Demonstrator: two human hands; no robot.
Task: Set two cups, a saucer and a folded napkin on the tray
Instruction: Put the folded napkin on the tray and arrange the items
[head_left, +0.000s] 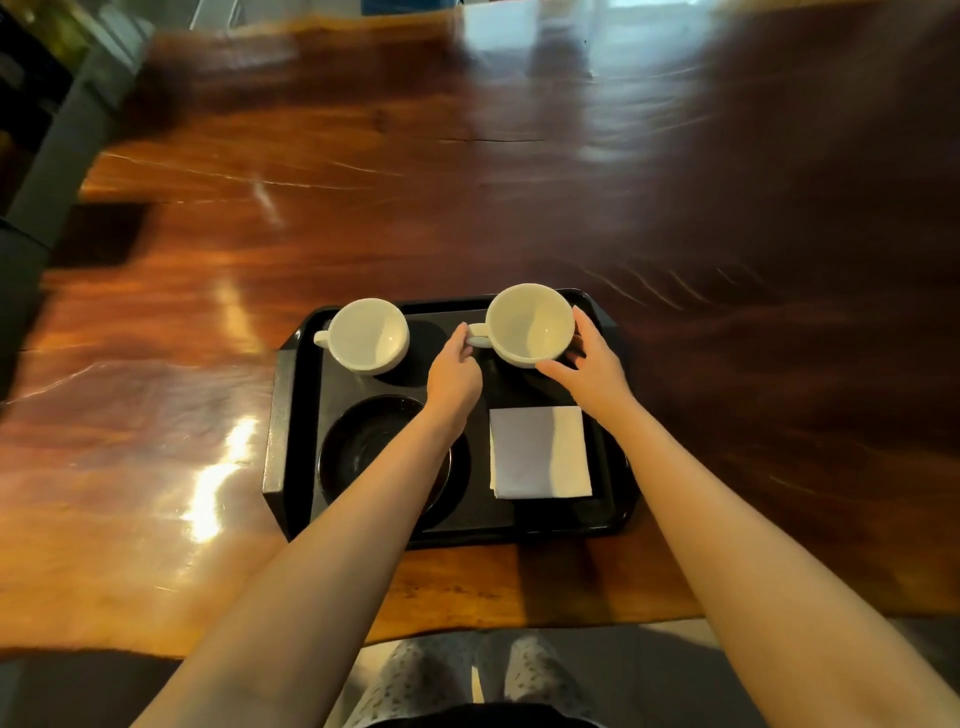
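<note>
Both hands grip the right cup (531, 323): left hand (453, 373) pinches its handle, right hand (589, 364) cups its side. Left forearm crosses the saucer (358, 447); napkin (540, 452) sits nearby on the tray (291, 441).

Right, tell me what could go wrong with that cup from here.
The right cup sits near the tray's far rim, held by the left hand at its handle and the right hand at its side; set down crooked, it could tip. The left forearm crosses the dark saucer and could nudge it.

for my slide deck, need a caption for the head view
Both hands hold the second cup over the tray beside cup, saucer and napkin.
</note>
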